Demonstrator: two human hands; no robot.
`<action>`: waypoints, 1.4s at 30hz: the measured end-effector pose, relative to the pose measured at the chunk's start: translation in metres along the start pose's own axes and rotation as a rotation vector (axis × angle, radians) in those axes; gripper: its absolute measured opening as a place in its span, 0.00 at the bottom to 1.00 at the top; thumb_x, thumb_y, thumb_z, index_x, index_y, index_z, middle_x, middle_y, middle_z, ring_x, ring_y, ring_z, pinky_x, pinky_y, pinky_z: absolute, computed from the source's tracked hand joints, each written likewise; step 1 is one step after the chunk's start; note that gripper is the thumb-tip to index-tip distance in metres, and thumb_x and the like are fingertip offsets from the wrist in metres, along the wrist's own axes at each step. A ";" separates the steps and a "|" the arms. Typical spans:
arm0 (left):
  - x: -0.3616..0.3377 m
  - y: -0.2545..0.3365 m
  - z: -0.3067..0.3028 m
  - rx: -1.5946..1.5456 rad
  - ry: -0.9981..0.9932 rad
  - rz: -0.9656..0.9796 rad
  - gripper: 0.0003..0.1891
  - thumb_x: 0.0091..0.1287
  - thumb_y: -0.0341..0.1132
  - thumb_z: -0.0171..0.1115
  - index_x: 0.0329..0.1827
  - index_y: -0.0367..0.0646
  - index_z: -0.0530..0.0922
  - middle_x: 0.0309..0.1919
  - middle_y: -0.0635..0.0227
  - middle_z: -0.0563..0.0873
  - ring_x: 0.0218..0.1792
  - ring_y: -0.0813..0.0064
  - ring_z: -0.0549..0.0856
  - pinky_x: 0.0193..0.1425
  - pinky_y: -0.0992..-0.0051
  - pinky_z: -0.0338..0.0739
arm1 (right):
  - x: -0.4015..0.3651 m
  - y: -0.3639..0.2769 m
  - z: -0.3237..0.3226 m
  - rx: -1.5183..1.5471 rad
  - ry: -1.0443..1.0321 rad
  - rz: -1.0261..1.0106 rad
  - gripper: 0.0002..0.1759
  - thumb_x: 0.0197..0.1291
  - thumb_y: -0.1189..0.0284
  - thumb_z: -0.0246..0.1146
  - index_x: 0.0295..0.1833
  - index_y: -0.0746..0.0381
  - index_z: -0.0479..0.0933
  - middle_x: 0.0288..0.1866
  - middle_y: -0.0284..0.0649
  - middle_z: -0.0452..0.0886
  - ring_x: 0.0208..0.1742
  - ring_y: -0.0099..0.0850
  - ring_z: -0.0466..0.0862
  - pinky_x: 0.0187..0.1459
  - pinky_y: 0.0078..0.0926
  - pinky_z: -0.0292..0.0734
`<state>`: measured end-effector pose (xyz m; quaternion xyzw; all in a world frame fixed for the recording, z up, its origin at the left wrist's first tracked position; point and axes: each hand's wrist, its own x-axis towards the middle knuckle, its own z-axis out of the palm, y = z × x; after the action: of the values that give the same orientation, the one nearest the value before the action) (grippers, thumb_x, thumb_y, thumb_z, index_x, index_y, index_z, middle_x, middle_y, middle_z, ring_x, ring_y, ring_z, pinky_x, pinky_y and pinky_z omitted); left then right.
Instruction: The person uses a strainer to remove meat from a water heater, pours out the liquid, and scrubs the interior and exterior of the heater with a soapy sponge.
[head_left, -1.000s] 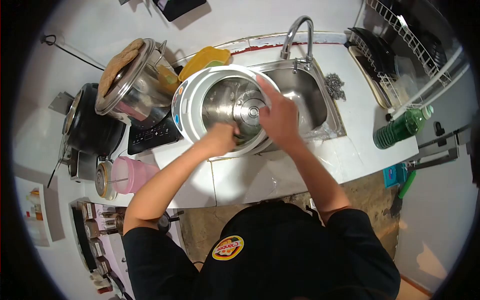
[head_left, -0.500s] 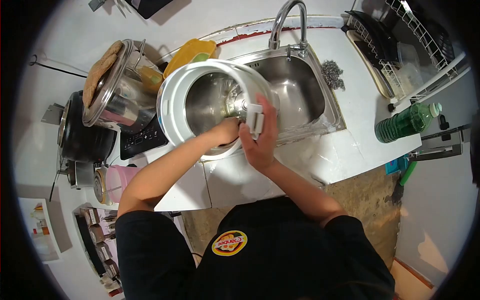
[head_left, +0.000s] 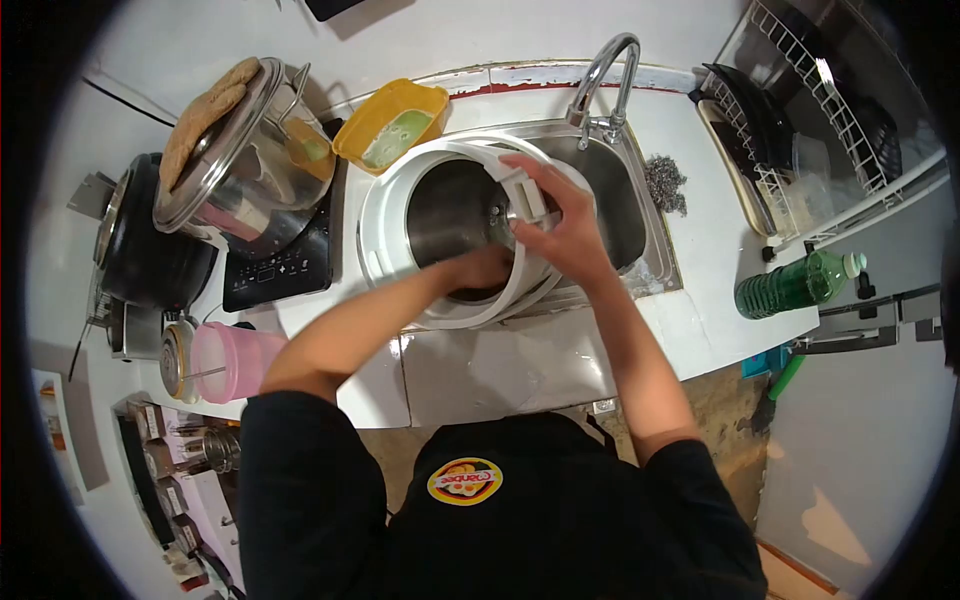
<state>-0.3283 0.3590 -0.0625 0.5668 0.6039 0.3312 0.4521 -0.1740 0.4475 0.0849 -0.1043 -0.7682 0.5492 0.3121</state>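
Note:
A large white ring-shaped housing [head_left: 385, 225] is tilted over the left part of the steel sink [head_left: 655, 225]. My right hand [head_left: 565, 222] grips its rim at a pale latch-like block [head_left: 532, 197], thumb on one side and fingers on the other. Through the ring's opening reaches my left hand [head_left: 487, 268], dark and blurred, near the inner wall; what its fingers hold, if anything, is hidden. Behind the sink stands the chrome faucet [head_left: 625, 80]. Beside the ring, a yellow tub [head_left: 435, 100] holds a green sponge-like block [head_left: 398, 138].
Left are a steel pot [head_left: 270, 200] with a mitt on its lid, a black induction cooktop [head_left: 280, 275], a black cooker [head_left: 150, 250] and a pink container [head_left: 235, 360]. Right are a steel scourer [head_left: 665, 185], a dish rack [head_left: 850, 125] and a green bottle [head_left: 795, 287].
The view has shifted. The ring has turned, and my right hand has moved with it, still on the latch-like block. My left hand is further into the opening. More of the yellow tub shows.

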 end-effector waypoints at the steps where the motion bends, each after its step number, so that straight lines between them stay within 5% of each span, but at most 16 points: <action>1: 0.014 -0.029 -0.009 0.195 -0.075 0.056 0.15 0.63 0.34 0.56 0.50 0.39 0.79 0.47 0.52 0.83 0.54 0.56 0.80 0.61 0.66 0.72 | -0.003 0.001 0.004 -0.024 0.014 -0.047 0.34 0.39 0.79 0.62 0.60 0.60 0.73 0.57 0.42 0.77 0.55 0.29 0.77 0.56 0.24 0.71; 4: 0.046 -0.068 -0.033 0.826 -0.224 0.284 0.09 0.56 0.32 0.60 0.35 0.40 0.84 0.36 0.52 0.86 0.44 0.54 0.85 0.52 0.64 0.78 | -0.010 0.003 0.014 -0.081 0.062 -0.151 0.35 0.38 0.80 0.61 0.61 0.61 0.73 0.59 0.45 0.76 0.61 0.33 0.76 0.58 0.26 0.70; 7: 0.074 -0.069 -0.033 1.183 -0.130 -0.007 0.07 0.55 0.33 0.60 0.31 0.40 0.83 0.35 0.57 0.87 0.37 0.58 0.87 0.43 0.65 0.82 | -0.012 0.006 0.010 -0.116 0.079 -0.194 0.35 0.38 0.81 0.60 0.61 0.62 0.72 0.61 0.47 0.75 0.64 0.37 0.74 0.61 0.28 0.68; 10: 0.077 -0.086 -0.004 1.245 0.040 -0.019 0.10 0.54 0.34 0.62 0.36 0.39 0.83 0.35 0.60 0.87 0.35 0.63 0.88 0.42 0.69 0.83 | -0.019 0.009 0.012 -0.110 0.091 -0.205 0.36 0.37 0.82 0.60 0.60 0.64 0.72 0.63 0.47 0.74 0.67 0.39 0.72 0.64 0.29 0.66; 14: 0.078 -0.042 0.040 0.483 0.167 0.042 0.15 0.59 0.41 0.52 0.41 0.39 0.80 0.39 0.58 0.85 0.40 0.61 0.85 0.46 0.66 0.81 | -0.019 0.013 0.016 -0.092 0.096 -0.151 0.36 0.37 0.84 0.59 0.61 0.64 0.71 0.64 0.47 0.73 0.67 0.37 0.70 0.65 0.30 0.64; 19: 0.086 0.050 0.016 -1.266 0.260 -0.054 0.23 0.67 0.50 0.40 0.48 0.40 0.75 0.45 0.55 0.82 0.46 0.59 0.83 0.51 0.61 0.79 | -0.019 0.009 0.018 0.004 0.141 -0.062 0.33 0.36 0.84 0.61 0.57 0.62 0.74 0.60 0.45 0.76 0.68 0.40 0.70 0.63 0.32 0.66; 23: 0.054 0.111 -0.034 -1.658 0.713 -0.137 0.29 0.71 0.52 0.26 0.53 0.40 0.71 0.47 0.52 0.79 0.47 0.54 0.81 0.51 0.53 0.78 | -0.018 0.011 0.019 0.046 0.129 -0.088 0.35 0.37 0.84 0.61 0.59 0.61 0.73 0.61 0.44 0.75 0.66 0.39 0.72 0.62 0.30 0.67; 25: 0.056 0.080 -0.018 -1.730 0.557 0.043 0.24 0.72 0.49 0.33 0.50 0.40 0.74 0.46 0.54 0.80 0.46 0.55 0.82 0.50 0.55 0.78 | -0.018 0.010 0.022 0.076 0.132 -0.094 0.35 0.37 0.84 0.61 0.59 0.62 0.73 0.61 0.43 0.75 0.65 0.36 0.73 0.60 0.28 0.69; 26: 0.028 0.109 0.004 -0.991 0.794 -0.042 0.19 0.71 0.45 0.41 0.47 0.40 0.76 0.43 0.55 0.82 0.45 0.56 0.82 0.49 0.58 0.77 | -0.018 0.012 0.020 0.055 0.124 -0.117 0.34 0.37 0.84 0.61 0.59 0.62 0.73 0.61 0.42 0.75 0.64 0.36 0.73 0.60 0.28 0.69; 29: -0.030 0.099 0.023 0.097 0.430 -0.296 0.18 0.72 0.44 0.43 0.44 0.41 0.79 0.42 0.55 0.84 0.42 0.57 0.83 0.50 0.61 0.73 | -0.019 0.014 0.020 0.076 0.123 -0.118 0.33 0.39 0.82 0.61 0.59 0.63 0.73 0.60 0.43 0.75 0.63 0.33 0.74 0.59 0.25 0.69; 31: -0.063 0.075 -0.013 0.493 -0.108 -0.167 0.18 0.72 0.45 0.44 0.46 0.44 0.80 0.48 0.56 0.83 0.49 0.58 0.80 0.54 0.64 0.70 | -0.019 0.012 0.019 0.037 0.120 -0.089 0.33 0.39 0.82 0.61 0.59 0.64 0.73 0.60 0.43 0.75 0.63 0.33 0.74 0.59 0.25 0.69; 33: -0.082 0.047 -0.056 1.303 -0.067 0.255 0.16 0.70 0.47 0.49 0.43 0.46 0.82 0.47 0.58 0.82 0.52 0.62 0.76 0.55 0.67 0.67 | -0.020 0.011 0.020 0.082 0.111 -0.079 0.34 0.38 0.83 0.62 0.59 0.64 0.73 0.60 0.43 0.75 0.63 0.33 0.73 0.61 0.26 0.68; 35: -0.072 0.041 -0.104 1.548 0.151 0.523 0.15 0.68 0.46 0.51 0.42 0.47 0.82 0.44 0.59 0.82 0.50 0.65 0.74 0.55 0.67 0.65 | -0.023 0.009 0.022 0.096 0.111 -0.062 0.34 0.37 0.83 0.62 0.59 0.63 0.73 0.60 0.43 0.75 0.64 0.34 0.73 0.62 0.27 0.67; 38: -0.081 0.034 -0.076 1.626 0.280 0.241 0.14 0.67 0.44 0.51 0.42 0.47 0.82 0.45 0.60 0.80 0.47 0.65 0.74 0.52 0.65 0.66 | -0.025 0.011 0.024 0.031 0.133 -0.111 0.34 0.37 0.83 0.62 0.58 0.64 0.73 0.60 0.45 0.75 0.68 0.40 0.70 0.66 0.32 0.63; 40: -0.098 0.088 -0.029 1.435 -0.069 -0.147 0.15 0.69 0.41 0.47 0.47 0.47 0.81 0.52 0.59 0.77 0.47 0.63 0.74 0.51 0.64 0.67 | -0.026 0.011 0.025 0.021 0.149 -0.115 0.33 0.36 0.83 0.62 0.57 0.64 0.74 0.60 0.46 0.75 0.69 0.41 0.69 0.67 0.34 0.62; 42: -0.093 0.051 0.004 0.578 0.125 0.094 0.18 0.72 0.40 0.41 0.53 0.45 0.79 0.61 0.55 0.74 0.61 0.50 0.69 0.62 0.53 0.64 | -0.026 0.012 0.028 0.067 0.163 -0.099 0.33 0.36 0.83 0.62 0.57 0.64 0.74 0.60 0.46 0.75 0.69 0.42 0.68 0.68 0.34 0.62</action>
<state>-0.3096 0.2744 -0.0021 0.6780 0.6729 0.2002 0.2179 -0.1722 0.4168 0.0589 -0.0999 -0.7259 0.5480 0.4036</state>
